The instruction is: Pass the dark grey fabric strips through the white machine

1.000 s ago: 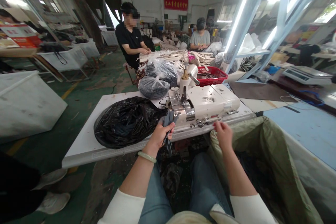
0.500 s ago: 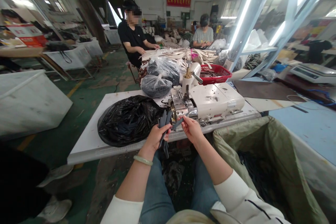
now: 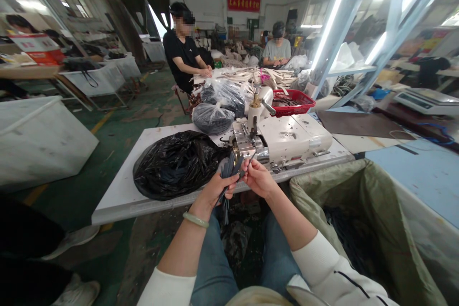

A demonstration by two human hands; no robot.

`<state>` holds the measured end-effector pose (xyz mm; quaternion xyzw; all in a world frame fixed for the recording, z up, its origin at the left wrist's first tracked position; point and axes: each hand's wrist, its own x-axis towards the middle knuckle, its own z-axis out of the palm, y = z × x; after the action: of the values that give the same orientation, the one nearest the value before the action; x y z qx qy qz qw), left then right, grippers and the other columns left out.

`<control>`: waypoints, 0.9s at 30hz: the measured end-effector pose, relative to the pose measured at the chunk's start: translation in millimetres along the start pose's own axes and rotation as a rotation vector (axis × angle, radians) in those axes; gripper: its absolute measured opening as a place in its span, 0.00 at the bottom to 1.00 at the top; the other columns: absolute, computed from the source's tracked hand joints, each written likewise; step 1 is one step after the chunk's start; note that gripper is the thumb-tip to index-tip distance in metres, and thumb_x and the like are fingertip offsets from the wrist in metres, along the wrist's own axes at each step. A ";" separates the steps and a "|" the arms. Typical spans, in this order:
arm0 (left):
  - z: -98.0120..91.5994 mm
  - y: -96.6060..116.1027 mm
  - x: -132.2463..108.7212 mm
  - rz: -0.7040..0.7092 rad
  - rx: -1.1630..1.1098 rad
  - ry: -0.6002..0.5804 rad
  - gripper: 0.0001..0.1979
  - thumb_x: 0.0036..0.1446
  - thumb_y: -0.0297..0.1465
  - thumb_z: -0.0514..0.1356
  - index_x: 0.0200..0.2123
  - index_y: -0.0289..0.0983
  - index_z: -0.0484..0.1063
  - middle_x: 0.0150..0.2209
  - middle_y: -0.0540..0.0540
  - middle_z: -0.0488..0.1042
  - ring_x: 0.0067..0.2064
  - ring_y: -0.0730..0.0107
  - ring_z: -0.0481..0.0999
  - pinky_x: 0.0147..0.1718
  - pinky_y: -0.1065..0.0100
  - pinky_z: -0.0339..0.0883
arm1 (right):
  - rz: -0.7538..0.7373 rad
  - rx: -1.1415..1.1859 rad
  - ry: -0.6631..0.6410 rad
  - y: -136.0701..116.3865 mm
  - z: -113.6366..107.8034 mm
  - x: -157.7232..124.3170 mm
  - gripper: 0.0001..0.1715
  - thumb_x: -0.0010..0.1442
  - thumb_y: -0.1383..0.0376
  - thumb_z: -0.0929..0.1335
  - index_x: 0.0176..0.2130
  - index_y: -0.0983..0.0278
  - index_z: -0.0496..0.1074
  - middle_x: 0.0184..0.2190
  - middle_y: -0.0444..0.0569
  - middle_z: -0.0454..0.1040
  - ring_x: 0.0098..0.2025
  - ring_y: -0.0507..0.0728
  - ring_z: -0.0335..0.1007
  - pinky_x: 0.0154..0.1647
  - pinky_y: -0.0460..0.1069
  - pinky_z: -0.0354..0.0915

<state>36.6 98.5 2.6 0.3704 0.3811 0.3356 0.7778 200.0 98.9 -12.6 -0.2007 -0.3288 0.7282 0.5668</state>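
My left hand [image 3: 223, 187] is closed around a bunch of dark grey strips [image 3: 227, 170], whose ends stick out above and below the fist. Close beside it on the right, my right hand [image 3: 256, 178] pinches the end of a single grey strip [image 3: 250, 158] between thumb and fingers. Both hands are just in front of the metal head of a white machine [image 3: 294, 138], which looks like a leather skiving machine. Left of the machine, a black plastic bag [image 3: 175, 165] lies open on the white table [image 3: 118, 179] with dark strips inside.
Tied clear bags [image 3: 214, 117] of dark pieces sit behind the machine, near a red basket [image 3: 292, 100]. A green cloth sack [image 3: 380, 191] with dark strips stands at my right. Two people work at a heap of pale strips [image 3: 276, 76]. A person's shoes [image 3: 73, 241] show lower left.
My right hand has turned the pinched strip more upright and moved slightly nearer my left hand. The left hand's bunch has shifted a little right. The person in black has moved their hands.
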 end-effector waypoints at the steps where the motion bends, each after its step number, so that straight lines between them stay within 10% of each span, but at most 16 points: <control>1: 0.3 0.7 -1.3 0.007 0.013 -0.006 0.14 0.45 0.34 0.69 0.32 0.34 0.71 0.16 0.56 0.59 0.15 0.85 0.53 0.14 0.79 0.46 | 0.006 0.009 -0.023 -0.5 1.3 -1.1 0.10 0.54 0.60 0.73 0.35 0.61 0.72 0.30 0.42 0.65 0.27 0.48 0.60 0.30 0.42 0.65; 11: 6.1 1.5 -1.3 0.161 0.084 0.134 0.15 0.40 0.33 0.71 0.27 0.33 0.69 0.14 0.55 0.62 0.15 0.83 0.56 0.14 0.77 0.50 | -0.022 0.054 0.015 7.8 -2.9 2.7 0.16 0.51 0.60 0.75 0.39 0.63 0.76 0.32 0.45 0.69 0.29 0.48 0.61 0.31 0.43 0.63; 18: -3.7 1.4 0.3 0.122 -0.039 0.136 0.18 0.46 0.41 0.67 0.30 0.31 0.70 0.17 0.57 0.59 0.16 0.86 0.54 0.14 0.80 0.48 | 0.019 -0.286 0.502 -1.2 -25.5 28.9 0.22 0.47 0.51 0.75 0.26 0.67 0.72 0.15 0.39 0.59 0.15 0.44 0.45 0.12 0.40 0.43; 27: -7.6 5.8 -2.7 0.116 -0.083 0.150 0.16 0.46 0.39 0.67 0.30 0.32 0.70 0.18 0.56 0.60 0.16 0.86 0.55 0.14 0.80 0.48 | 0.102 -0.397 0.663 -23.3 -43.8 63.7 0.14 0.53 0.62 0.71 0.22 0.68 0.68 0.11 0.38 0.57 0.11 0.44 0.42 0.10 0.41 0.38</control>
<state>27.6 101.7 5.0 0.3334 0.4018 0.4224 0.7409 227.6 174.3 -21.8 -0.5471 -0.2518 0.5732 0.5557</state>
